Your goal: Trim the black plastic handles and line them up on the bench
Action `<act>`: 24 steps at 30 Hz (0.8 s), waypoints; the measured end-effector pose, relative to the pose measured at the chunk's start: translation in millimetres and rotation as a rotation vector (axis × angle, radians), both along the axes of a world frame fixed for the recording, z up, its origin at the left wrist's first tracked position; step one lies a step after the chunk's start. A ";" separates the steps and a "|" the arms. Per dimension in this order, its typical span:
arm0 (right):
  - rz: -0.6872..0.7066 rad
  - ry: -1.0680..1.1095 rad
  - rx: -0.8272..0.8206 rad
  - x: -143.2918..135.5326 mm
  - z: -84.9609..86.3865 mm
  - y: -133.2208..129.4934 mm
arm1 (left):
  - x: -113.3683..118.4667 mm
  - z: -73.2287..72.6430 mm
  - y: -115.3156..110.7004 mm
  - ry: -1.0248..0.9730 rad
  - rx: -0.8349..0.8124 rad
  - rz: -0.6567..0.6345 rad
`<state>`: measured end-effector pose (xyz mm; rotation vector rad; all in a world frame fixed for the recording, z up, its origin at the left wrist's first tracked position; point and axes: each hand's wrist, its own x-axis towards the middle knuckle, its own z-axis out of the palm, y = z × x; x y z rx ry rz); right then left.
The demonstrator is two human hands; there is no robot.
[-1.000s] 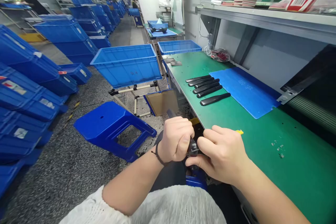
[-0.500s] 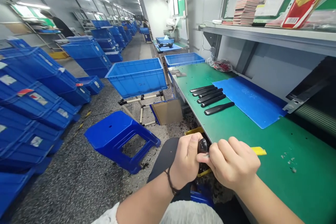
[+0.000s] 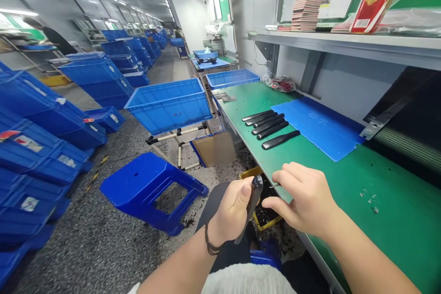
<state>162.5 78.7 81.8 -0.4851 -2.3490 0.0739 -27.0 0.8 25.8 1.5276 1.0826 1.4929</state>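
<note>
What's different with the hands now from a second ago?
The right hand moved away to the right, leaving a gap beside the dark piece. The yellow end sticking out of that hand no longer shows. The left hand still holds the piece; the black pieces on the green table stayed put.

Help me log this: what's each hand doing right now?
Left hand: closed around a black handle.
Right hand: closed on a thin metal-tipped tool, mostly hidden.

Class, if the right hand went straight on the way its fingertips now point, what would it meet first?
The right hand would probably meet the black piece in the left hand first, though one view leaves the depth unclear.
</note>
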 end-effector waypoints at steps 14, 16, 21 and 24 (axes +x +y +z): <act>0.190 -0.051 -0.397 -7.1 8.0 -12.0 | -2.5 0.8 -0.5 0.205 0.239 -0.052; 0.163 -0.052 -0.343 -7.3 8.0 -12.7 | -1.5 2.3 -0.3 0.210 0.254 -0.035; 0.114 -0.033 -0.210 -7.3 5.9 -13.3 | 0.6 -0.1 -1.2 0.213 0.258 0.016; 0.091 0.008 -0.085 -9.2 4.0 -14.5 | -0.1 -3.6 -1.6 0.192 0.243 0.009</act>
